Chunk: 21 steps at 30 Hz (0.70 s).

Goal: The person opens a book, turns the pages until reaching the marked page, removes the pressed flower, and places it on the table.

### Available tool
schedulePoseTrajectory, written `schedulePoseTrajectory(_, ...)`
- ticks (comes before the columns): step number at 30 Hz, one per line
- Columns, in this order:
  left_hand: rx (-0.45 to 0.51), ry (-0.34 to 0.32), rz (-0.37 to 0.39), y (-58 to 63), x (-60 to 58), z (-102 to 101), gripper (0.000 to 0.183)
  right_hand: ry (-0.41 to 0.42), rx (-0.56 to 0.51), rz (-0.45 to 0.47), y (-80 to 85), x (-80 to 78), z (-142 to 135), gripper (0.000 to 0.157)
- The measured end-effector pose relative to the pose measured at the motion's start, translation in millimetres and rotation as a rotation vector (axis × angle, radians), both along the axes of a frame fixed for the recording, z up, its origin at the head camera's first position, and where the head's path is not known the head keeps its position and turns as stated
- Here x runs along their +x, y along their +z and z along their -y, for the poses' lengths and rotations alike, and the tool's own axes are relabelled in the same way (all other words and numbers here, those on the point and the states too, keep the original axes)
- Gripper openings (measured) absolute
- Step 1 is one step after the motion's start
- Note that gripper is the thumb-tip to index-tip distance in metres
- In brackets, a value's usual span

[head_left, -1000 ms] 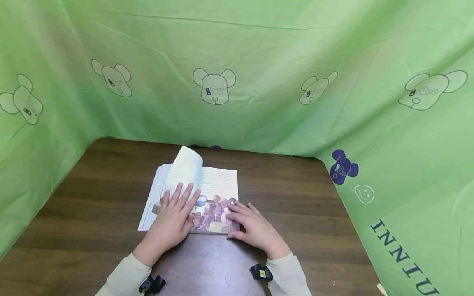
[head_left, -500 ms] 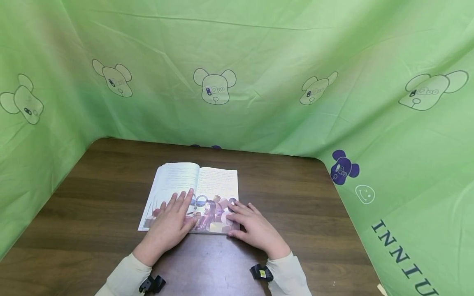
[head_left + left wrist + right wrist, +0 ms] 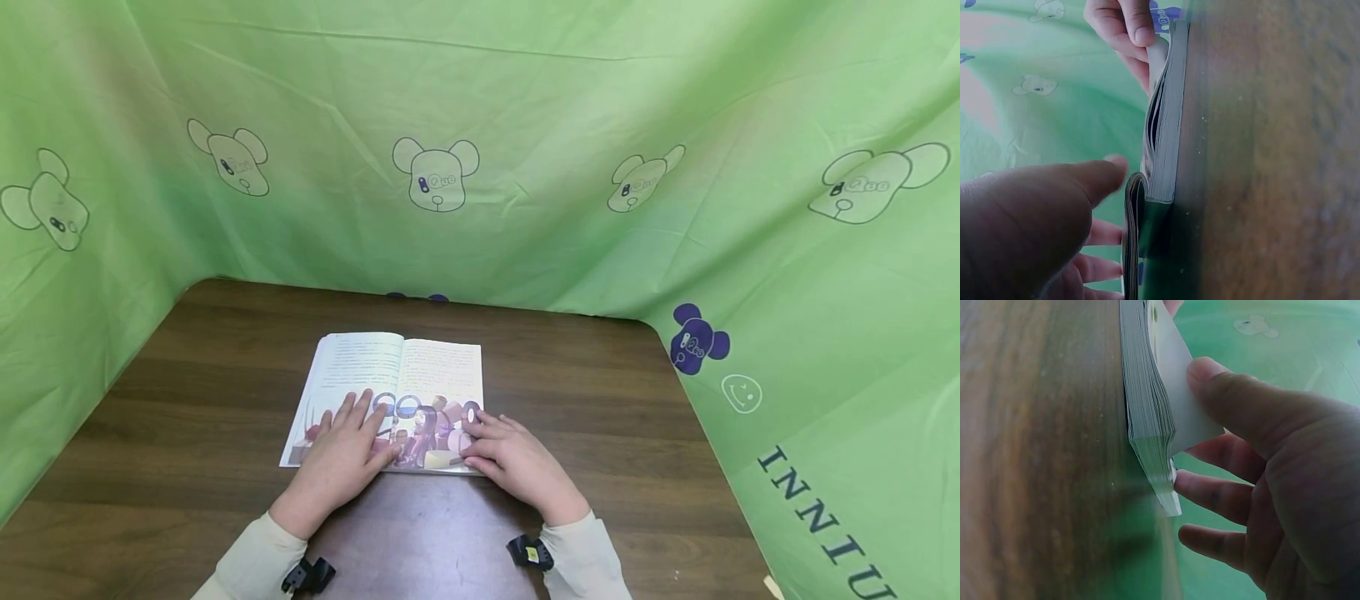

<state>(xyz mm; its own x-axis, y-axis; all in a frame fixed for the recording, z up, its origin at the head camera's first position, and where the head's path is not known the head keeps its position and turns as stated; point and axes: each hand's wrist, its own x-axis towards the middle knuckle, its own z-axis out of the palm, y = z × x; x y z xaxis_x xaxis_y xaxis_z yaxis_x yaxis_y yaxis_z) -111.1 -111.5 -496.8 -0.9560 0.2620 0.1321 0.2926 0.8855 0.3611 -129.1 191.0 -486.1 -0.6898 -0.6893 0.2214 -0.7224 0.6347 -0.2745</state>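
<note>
An open book [image 3: 438, 360] lies on the table, with printed text above and a coloured picture across the lower part of both pages. My left hand [image 3: 337, 458] rests on the left-hand page with its fingers spread. In the left wrist view its thumb stretches over the book's fold, and the fingers lie along the thin left part. At the lower right corner, my right hand [image 3: 521, 467] pinches a page [image 3: 1182, 403] between thumb and forefinger, the page bent up from the thick stack [image 3: 1141, 381]. Its other fingers extend beside the book's edge.
The brown wooden table [image 3: 600, 400] surrounds the book on all sides. A green cloth [image 3: 525, 100] with printed bear heads hangs behind the table and along both sides. Black cameras sit on both wrists, beside pale sleeves [image 3: 255, 558].
A page that stood up under my left hand came down flat on the left side. My left fingers drew slightly toward me. My right fingers closed at the right page's corner.
</note>
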Motion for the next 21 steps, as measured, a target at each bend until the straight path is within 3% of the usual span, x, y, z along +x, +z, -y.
schedulePoseTrajectory(6,-0.001,-0.014,-0.038,1.3,0.3,-1.8,0.055,-0.006,0.01,-0.001,-0.6,0.3,-0.1,0.012)
schedulePoseTrajectory(12,-0.004,-0.14,-0.078,1.7,2.0,-5.0,0.034,-0.014,0.021,-0.009,-2.2,1.0,0.1,0.01)
schedulePoseTrajectory(16,-0.014,-0.187,-0.067,2.0,4.2,-5.6,0.041,-0.021,0.038,-0.041,-2.6,1.2,1.0,0.01)
schedulePoseTrajectory(21,-0.031,-0.187,-0.037,1.6,5.3,-5.2,0.053,-0.047,0.039,-0.082,-2.7,1.2,1.5,0.018)
